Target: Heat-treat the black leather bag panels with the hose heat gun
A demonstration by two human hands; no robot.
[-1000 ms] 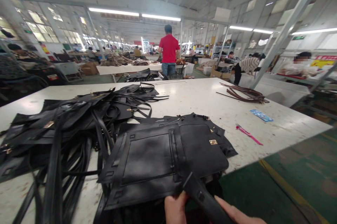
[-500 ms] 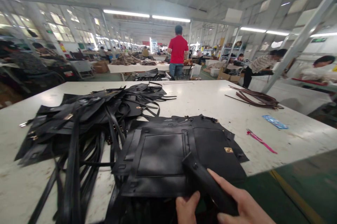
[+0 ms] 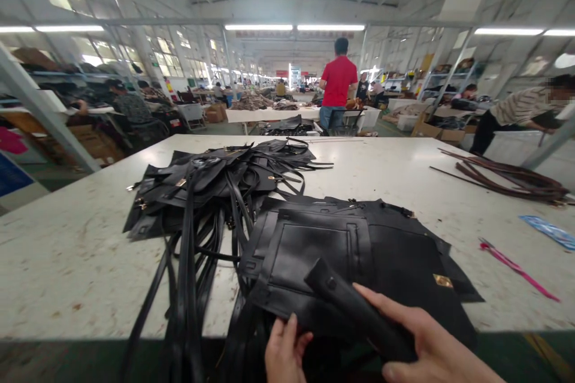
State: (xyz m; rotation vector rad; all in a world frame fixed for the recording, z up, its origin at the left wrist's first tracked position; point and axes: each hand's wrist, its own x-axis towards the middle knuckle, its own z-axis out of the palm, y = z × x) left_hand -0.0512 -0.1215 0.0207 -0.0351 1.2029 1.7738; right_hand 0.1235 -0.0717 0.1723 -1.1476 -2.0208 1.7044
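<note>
Black leather pieces (image 3: 309, 251) lie stacked at the table's front edge, the top one with a stitched rectangular panel and a gold clasp (image 3: 442, 280) at its right. My right hand (image 3: 417, 329) is wrapped round a black strap-like leather piece (image 3: 359, 311), held slanting over the stack. At the lower edge of the top panel is my left hand (image 3: 287, 350), its fingertips on the leather edge, fingers bent, thumb partly hidden. To the left, a second heap of black leather pieces (image 3: 202, 185) has long straps (image 3: 186, 263) hanging over the front edge.
The white table (image 3: 81, 239) also bears brown straps (image 3: 507, 179), a pink-handled tool (image 3: 516, 266) and a blue packet (image 3: 548, 231) at the right. Beyond it a person in a red shirt (image 3: 340, 80) stands facing away; another in stripes (image 3: 521, 104) bends at the right.
The view has turned left, so the table items appear further right. My left hand has shifted left along the panel's lower edge. The strap-like piece is still in my right hand.
</note>
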